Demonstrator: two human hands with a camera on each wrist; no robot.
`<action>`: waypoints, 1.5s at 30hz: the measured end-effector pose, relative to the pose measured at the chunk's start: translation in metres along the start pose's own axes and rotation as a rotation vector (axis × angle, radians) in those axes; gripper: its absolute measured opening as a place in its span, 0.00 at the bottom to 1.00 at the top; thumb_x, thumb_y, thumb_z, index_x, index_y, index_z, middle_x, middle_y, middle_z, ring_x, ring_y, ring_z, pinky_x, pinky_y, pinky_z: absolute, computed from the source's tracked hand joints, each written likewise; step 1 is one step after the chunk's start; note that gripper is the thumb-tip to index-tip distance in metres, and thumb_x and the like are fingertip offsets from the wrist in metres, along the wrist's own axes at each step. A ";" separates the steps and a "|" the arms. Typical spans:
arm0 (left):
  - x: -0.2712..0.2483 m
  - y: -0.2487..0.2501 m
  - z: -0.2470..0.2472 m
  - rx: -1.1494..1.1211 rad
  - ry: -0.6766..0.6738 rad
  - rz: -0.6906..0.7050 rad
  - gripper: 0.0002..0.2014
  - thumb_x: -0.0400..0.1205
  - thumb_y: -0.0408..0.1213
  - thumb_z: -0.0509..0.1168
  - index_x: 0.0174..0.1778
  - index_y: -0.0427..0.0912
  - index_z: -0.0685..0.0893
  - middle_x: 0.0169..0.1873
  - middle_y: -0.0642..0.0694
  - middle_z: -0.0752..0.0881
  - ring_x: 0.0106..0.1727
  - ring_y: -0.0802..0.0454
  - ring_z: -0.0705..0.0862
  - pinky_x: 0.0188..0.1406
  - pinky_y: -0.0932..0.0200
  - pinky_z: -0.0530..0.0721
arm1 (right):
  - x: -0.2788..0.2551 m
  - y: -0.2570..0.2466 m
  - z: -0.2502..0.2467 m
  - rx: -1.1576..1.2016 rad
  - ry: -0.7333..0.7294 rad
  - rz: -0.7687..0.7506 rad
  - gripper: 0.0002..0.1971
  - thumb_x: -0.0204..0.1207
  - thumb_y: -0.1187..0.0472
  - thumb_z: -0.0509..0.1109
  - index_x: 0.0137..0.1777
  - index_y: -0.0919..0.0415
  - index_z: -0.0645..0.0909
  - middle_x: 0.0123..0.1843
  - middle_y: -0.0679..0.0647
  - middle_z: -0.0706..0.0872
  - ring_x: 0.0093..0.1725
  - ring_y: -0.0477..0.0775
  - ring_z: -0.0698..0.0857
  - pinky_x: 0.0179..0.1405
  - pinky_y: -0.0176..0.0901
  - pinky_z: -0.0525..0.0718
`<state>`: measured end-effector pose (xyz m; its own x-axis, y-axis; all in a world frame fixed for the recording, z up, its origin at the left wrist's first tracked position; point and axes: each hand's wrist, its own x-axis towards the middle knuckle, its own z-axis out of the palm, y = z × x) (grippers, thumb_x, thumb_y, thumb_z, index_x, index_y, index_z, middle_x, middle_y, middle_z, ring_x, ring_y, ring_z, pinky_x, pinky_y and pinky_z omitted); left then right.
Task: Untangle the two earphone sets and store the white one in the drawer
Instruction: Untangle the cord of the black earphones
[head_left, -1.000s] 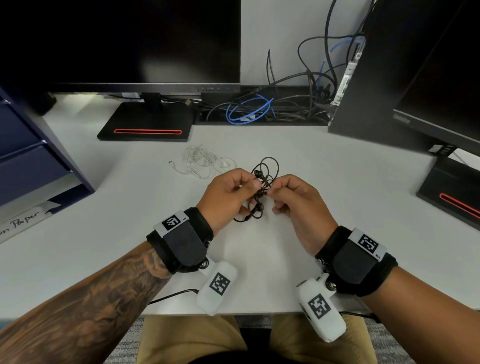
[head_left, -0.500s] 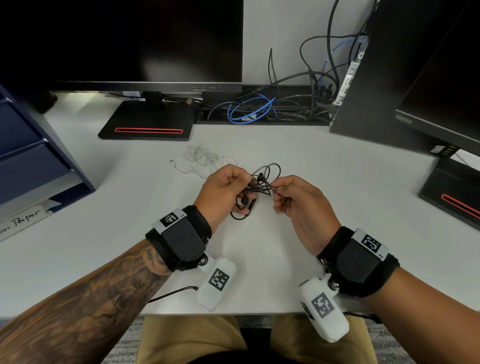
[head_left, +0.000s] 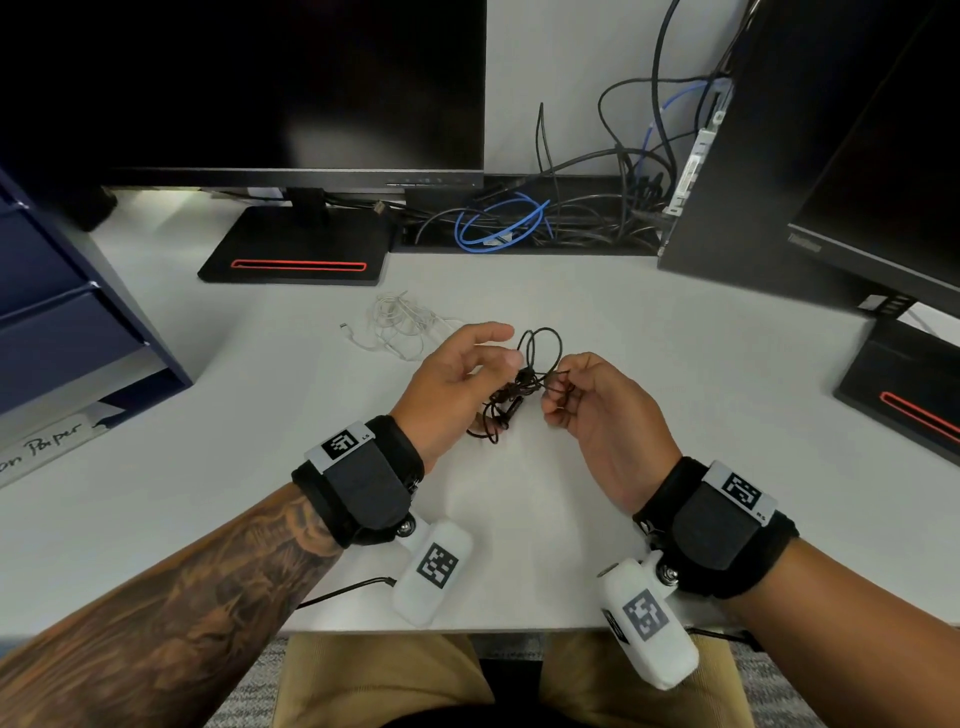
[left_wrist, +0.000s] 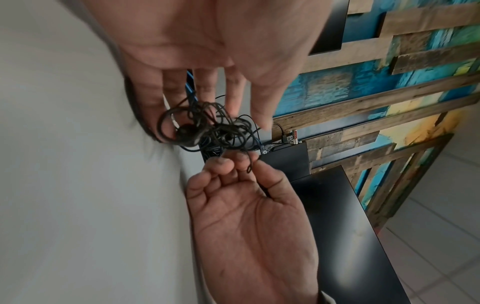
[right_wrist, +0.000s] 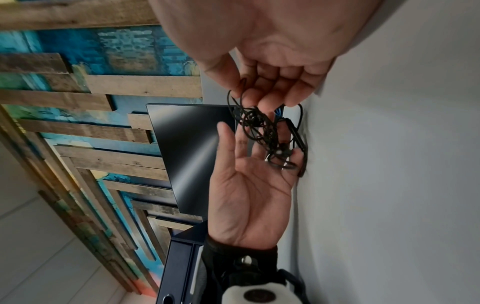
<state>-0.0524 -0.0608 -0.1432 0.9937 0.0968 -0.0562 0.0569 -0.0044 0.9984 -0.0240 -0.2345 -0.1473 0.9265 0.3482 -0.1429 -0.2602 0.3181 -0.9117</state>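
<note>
From the head view, the right hand (head_left: 597, 410) pinches a strand of the black earphones (head_left: 519, 384) above the worktop (head_left: 675, 338), the left hand (head_left: 457, 384) beside the tangle with fingers spread, and the white earphones (head_left: 400, 325) lie apart, just behind it, with bare surface between them and the drawer unit (head_left: 62, 322) at the left edge. In the left wrist view, the left hand (left_wrist: 207, 51) is released, its straight fingers (left_wrist: 171, 98) behind the black loops (left_wrist: 205, 125). In the right wrist view, the right hand (right_wrist: 272, 82) grips the cord between thumb and fingertips, close above the worktop.

Handwritten "Paper" on a white label (head_left: 44, 447) beside the drawers (head_left: 62, 332).
</note>
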 end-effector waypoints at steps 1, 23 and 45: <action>-0.001 0.000 0.000 0.023 -0.028 0.012 0.14 0.80 0.42 0.73 0.62 0.52 0.85 0.53 0.51 0.90 0.52 0.56 0.87 0.48 0.55 0.85 | 0.000 0.000 0.000 -0.005 -0.004 -0.001 0.05 0.74 0.64 0.61 0.45 0.62 0.77 0.38 0.54 0.81 0.37 0.52 0.80 0.41 0.44 0.78; 0.000 -0.002 -0.001 0.009 0.056 -0.062 0.07 0.85 0.31 0.66 0.50 0.36 0.90 0.49 0.36 0.90 0.47 0.48 0.88 0.41 0.49 0.91 | -0.006 0.003 0.004 -0.270 -0.019 -0.039 0.06 0.81 0.59 0.74 0.51 0.57 0.91 0.33 0.50 0.78 0.33 0.47 0.73 0.40 0.43 0.75; -0.004 0.004 0.002 0.031 -0.031 -0.011 0.05 0.82 0.33 0.71 0.51 0.40 0.90 0.47 0.38 0.91 0.45 0.48 0.86 0.46 0.54 0.88 | -0.006 -0.012 0.008 -0.007 0.061 0.012 0.13 0.85 0.69 0.52 0.42 0.57 0.74 0.44 0.60 0.92 0.44 0.54 0.87 0.40 0.47 0.78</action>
<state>-0.0556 -0.0631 -0.1387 0.9955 0.0659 -0.0685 0.0708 -0.0347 0.9969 -0.0289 -0.2336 -0.1320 0.9382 0.2972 -0.1774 -0.2701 0.3081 -0.9122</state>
